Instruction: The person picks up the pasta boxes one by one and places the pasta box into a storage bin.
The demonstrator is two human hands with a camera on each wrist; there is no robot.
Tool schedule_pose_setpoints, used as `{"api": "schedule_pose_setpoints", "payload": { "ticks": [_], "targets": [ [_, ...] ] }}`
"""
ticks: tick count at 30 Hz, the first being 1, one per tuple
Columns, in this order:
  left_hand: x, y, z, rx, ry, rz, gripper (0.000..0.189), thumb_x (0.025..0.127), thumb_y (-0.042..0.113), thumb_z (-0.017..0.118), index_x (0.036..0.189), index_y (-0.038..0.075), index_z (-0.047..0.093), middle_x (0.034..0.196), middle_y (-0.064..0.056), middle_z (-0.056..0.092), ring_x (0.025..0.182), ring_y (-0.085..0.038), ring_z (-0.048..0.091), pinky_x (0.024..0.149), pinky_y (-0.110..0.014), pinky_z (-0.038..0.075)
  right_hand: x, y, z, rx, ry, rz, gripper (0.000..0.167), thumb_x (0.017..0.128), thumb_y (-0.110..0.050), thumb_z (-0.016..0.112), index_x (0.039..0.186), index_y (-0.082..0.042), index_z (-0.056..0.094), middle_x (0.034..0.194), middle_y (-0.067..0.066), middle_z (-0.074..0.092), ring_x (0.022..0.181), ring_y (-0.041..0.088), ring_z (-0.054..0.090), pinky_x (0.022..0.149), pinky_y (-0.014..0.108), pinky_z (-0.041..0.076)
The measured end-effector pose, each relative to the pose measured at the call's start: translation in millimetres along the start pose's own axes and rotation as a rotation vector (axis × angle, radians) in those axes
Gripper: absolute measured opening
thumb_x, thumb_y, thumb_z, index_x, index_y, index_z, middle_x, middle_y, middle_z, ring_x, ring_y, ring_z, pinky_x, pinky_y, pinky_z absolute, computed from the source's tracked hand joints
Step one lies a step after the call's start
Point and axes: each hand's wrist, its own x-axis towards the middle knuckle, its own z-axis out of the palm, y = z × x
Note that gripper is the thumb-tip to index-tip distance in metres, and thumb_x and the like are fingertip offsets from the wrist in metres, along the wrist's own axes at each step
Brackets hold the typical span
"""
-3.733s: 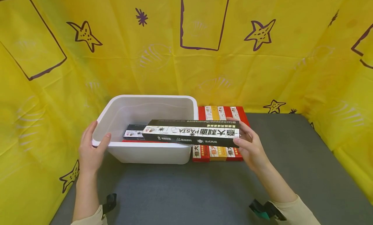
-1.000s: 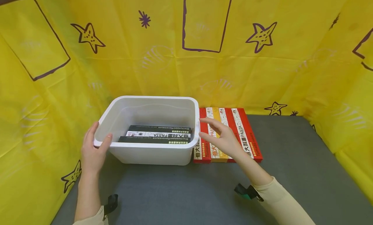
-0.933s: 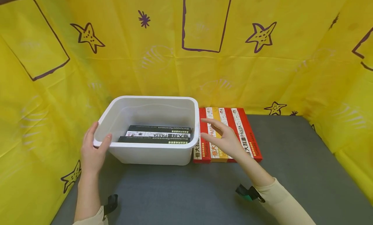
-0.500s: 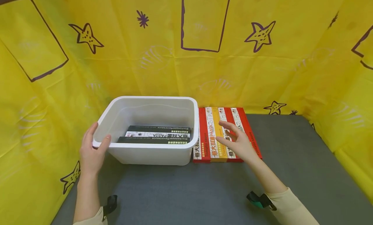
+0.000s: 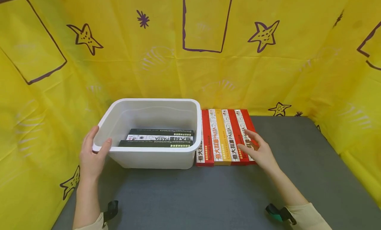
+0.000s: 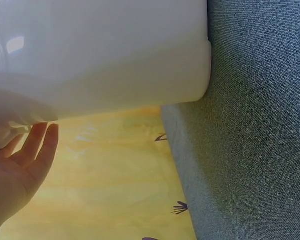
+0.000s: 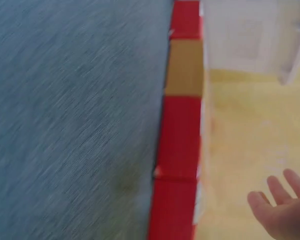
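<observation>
At the left of the frame, the left hand [image 5: 91,155] grasps the near left corner of the white bin [image 5: 151,160], thumb on the rim and fingers along the outside. The left wrist view shows the fingers against the outer wall, below the rim. The bin stands upright on the dark table [image 5: 178,198], left of the frame's centre. Inside it, toward the near wall, 2 black boxes [image 5: 154,143] are visible; anything beneath them is hidden.

Right of the bin, 4 flat boxes lie side by side on the table. In order: red box 1 [image 5: 206,124], partly covered by the overhanging bin rim; yellow box 2 [image 5: 224,137]; red box 3 [image 5: 234,127]; and red box 4 [image 5: 247,119], outermost.

Right of centre, the right hand [image 5: 261,154] holds nothing. It is poised above red box 4, fingers spread, thumb apart; the blurred right wrist view shows its fingertips clear of the box.

Step in hand, as judged: approach to red box 4, with the bin steadied by the left hand. The next move would call for lowering the right thumb and fingers to opposite edges of that box, closing them, and lifting without dragging red box 3.
</observation>
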Motion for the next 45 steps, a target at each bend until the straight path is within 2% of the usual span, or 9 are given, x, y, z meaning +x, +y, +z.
{"api": "schedule_pose_setpoints", "payload": {
  "ticks": [3,10,19,23,27,32,35,41,45],
  "targets": [
    [-0.4,-1.0,-0.6,0.001,0.003,-0.004,0.058,0.091,0.025,0.062,0.147,0.021,0.046,0.15,0.001,0.042,0.131,-0.026,0.04,0.107,-0.03,0.03,-2.3,9,-7,-0.05,0.004,0.054,0.076,0.087,-0.04,0.071,0.15,-0.015,0.037,0.15,0.016,0.036,0.128,0.038,0.04,0.096,0.051,0.043],
    [-0.5,0.0,-0.7,0.002,0.01,0.001,0.058,0.091,0.025,0.062,0.147,0.021,0.046,0.15,0.001,0.042,0.131,-0.026,0.041,0.108,-0.034,0.031,-4.9,29,-18,-0.082,-0.006,0.068,0.084,0.086,-0.037,0.073,0.151,-0.006,0.03,0.152,0.022,0.03,0.136,0.045,0.032,0.107,0.059,0.031],
    [-1.2,1.1,0.4,-0.009,0.019,0.001,0.058,0.091,0.026,0.061,0.147,0.021,0.046,0.15,0.002,0.042,0.131,-0.026,0.041,0.111,-0.043,0.03,-8.5,40,-24,-0.111,-0.005,0.097,0.089,0.085,-0.036,0.074,0.153,-0.006,0.024,0.152,0.023,0.028,0.13,0.047,0.041,0.098,0.053,0.044],
    [-1.3,0.5,0.6,-0.003,0.02,0.001,0.058,0.091,0.026,0.061,0.147,0.022,0.046,0.15,0.002,0.042,0.132,-0.026,0.041,0.11,-0.037,0.031,-8.3,46,-27,-0.131,-0.03,0.076,0.094,0.085,-0.034,0.075,0.152,0.0,0.019,0.152,0.027,0.024,0.128,0.048,0.04,0.097,0.054,0.044],
    [-1.2,-0.2,0.5,-0.004,0.022,0.013,0.058,0.091,0.025,0.062,0.147,0.02,0.047,0.15,0.001,0.042,0.132,-0.025,0.041,0.107,-0.027,0.031,-7.9,54,-29,-0.166,-0.069,0.078,0.101,0.082,-0.032,0.077,0.151,0.006,0.013,0.151,0.031,0.021,0.13,0.047,0.033,0.102,0.059,0.037],
    [-0.3,-1.2,-0.1,-0.001,0.013,0.024,0.057,0.091,0.023,0.063,0.146,0.018,0.048,0.15,0.0,0.043,0.134,-0.024,0.039,0.108,-0.025,0.03,-8.4,61,-30,-0.152,-0.132,0.088,0.111,0.079,-0.027,0.08,0.151,0.009,0.004,0.15,0.034,0.019,0.13,0.047,0.031,0.103,0.061,0.032],
    [0.8,-0.6,-1.6,0.014,-0.002,0.04,0.057,0.09,0.023,0.063,0.145,0.015,0.049,0.15,-0.001,0.042,0.137,-0.024,0.037,0.111,-0.03,0.029,-8.6,64,-30,-0.138,-0.161,0.088,0.115,0.077,-0.025,0.081,0.15,0.011,0.0,0.15,0.035,0.017,0.13,0.047,0.031,0.103,0.061,0.03],
    [4.0,1.1,-5.6,0.067,-0.036,0.087,0.057,0.09,0.023,0.064,0.143,0.012,0.05,0.151,-0.007,0.042,0.138,-0.029,0.035,0.112,-0.052,0.027,-7.3,67,-30,-0.153,-0.178,0.108,0.116,0.078,-0.028,0.082,0.15,0.01,-0.001,0.15,0.035,0.017,0.132,0.047,0.028,0.105,0.063,0.027],
    [6.5,1.0,-7.2,0.104,-0.047,0.115,0.058,0.089,0.024,0.065,0.143,0.012,0.05,0.15,-0.01,0.042,0.138,-0.034,0.036,0.11,-0.058,0.026,-5.3,70,-30,-0.171,-0.177,0.103,0.116,0.077,-0.03,0.082,0.15,0.01,0.002,0.149,0.035,0.02,0.131,0.047,0.029,0.105,0.064,0.026]
  ]
}}
